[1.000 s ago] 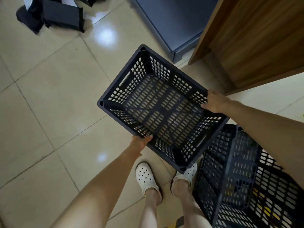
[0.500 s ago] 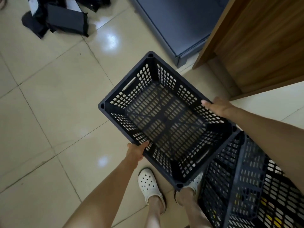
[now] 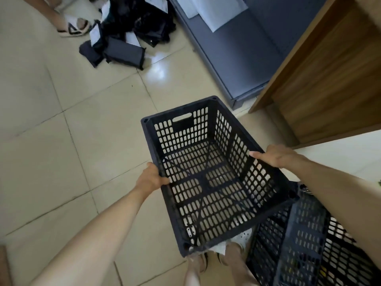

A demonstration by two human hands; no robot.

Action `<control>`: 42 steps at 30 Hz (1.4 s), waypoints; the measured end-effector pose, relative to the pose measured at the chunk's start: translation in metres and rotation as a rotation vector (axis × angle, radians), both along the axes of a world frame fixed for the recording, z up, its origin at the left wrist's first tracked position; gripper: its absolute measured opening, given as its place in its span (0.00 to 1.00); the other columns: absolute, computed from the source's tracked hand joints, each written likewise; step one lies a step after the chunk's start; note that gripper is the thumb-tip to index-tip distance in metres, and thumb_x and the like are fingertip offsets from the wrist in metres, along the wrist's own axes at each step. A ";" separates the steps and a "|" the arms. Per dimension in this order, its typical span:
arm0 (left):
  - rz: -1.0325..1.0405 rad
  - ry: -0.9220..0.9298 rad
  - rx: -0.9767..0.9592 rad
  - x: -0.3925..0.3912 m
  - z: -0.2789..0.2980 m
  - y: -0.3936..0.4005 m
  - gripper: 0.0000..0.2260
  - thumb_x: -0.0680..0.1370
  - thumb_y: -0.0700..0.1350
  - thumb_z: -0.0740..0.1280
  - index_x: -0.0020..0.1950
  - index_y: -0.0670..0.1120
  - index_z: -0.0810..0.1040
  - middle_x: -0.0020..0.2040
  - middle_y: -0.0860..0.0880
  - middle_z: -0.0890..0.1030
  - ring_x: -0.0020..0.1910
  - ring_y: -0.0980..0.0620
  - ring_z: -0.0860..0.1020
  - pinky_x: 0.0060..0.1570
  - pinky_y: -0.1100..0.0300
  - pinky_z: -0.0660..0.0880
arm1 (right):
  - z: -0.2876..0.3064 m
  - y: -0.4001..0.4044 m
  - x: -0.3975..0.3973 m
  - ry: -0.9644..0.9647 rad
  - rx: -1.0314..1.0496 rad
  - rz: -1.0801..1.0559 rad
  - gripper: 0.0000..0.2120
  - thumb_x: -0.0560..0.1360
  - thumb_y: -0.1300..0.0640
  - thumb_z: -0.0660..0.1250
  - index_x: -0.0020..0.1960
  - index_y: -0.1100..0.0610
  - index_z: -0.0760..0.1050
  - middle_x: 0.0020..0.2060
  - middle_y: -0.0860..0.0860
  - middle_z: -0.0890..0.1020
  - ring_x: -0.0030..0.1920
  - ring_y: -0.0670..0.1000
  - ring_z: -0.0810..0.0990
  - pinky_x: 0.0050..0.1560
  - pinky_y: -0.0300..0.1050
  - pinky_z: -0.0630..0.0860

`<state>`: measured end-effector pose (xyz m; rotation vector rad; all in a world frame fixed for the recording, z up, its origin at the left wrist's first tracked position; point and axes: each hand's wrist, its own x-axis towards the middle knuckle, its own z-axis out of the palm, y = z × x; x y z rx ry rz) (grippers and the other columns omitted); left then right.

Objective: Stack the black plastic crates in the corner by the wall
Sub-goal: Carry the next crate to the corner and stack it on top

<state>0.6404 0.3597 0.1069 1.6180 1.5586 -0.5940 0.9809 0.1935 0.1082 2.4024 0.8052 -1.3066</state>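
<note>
A person's legs and white perforated clogs [image 3: 243, 238] show at the bottom edge, partly hidden under a black plastic crate [image 3: 208, 178] held up off the tiled floor [image 3: 61, 153], open side up, nothing in it. Left hand [image 3: 151, 178] is closed over the crate's left long rim, thumb hooked inside the wall; right hand [image 3: 274, 155] grips the opposite long rim w/ fingers curled over the outer edge & thumb lying along the top. Just to the right & below, more black crates [image 3: 309, 234] sit in a loose pile on the floor, partly covered by the right forearm. Beyond the held crate: a wood-grain cabinet [image 3: 329, 79] at right, a dark blue-grey unit [image 3: 247, 54] beside it. Farther back, black bags w/ white labels [image 3: 125, 38] lie scattered on the tiles, near another person's sandalled foot [image 3: 72, 25] at top left.
</note>
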 end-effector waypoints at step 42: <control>0.587 0.311 0.262 -0.560 0.449 -0.090 0.34 0.75 0.56 0.68 0.75 0.42 0.61 0.69 0.43 0.72 0.66 0.43 0.73 0.63 0.50 0.72 | 0.417 0.215 -0.548 0.250 -0.044 0.925 0.27 0.82 0.48 0.58 0.71 0.67 0.62 0.50 0.64 0.82 0.20 0.49 0.80 0.19 0.36 0.73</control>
